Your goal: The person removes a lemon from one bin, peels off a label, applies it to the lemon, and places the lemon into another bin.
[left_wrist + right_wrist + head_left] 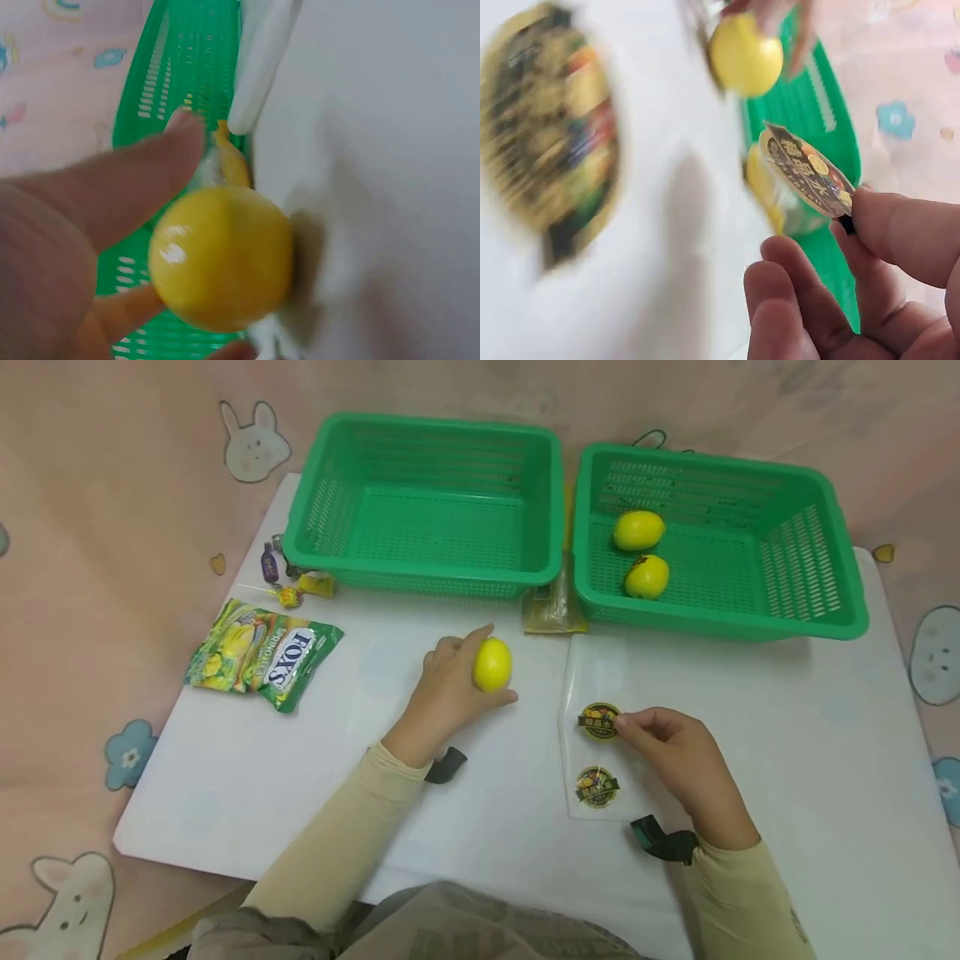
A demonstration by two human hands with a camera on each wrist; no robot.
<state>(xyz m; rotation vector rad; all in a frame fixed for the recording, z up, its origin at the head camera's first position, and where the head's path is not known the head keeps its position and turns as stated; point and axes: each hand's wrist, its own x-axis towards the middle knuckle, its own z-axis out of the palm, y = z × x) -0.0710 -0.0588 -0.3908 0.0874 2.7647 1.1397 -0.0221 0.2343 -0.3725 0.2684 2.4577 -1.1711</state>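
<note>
My left hand grips a yellow lemon over the middle of the table, with the fingers behind it and the thumb at its near side. Between thumb and index finger, my right hand pinches the edge of an oval fruit sticker, black and gold with printed fruit. In the right wrist view the sticker stands tilted, lifted off the sheet. Below it on the table lies a clear backing sheet, which bears another such sticker.
Two lemons sit in the right green basket; the nearer has a dark patch. The left green basket stands beside it. A clear packet lies between them. Left are a Foxs candy bag and several small sweets.
</note>
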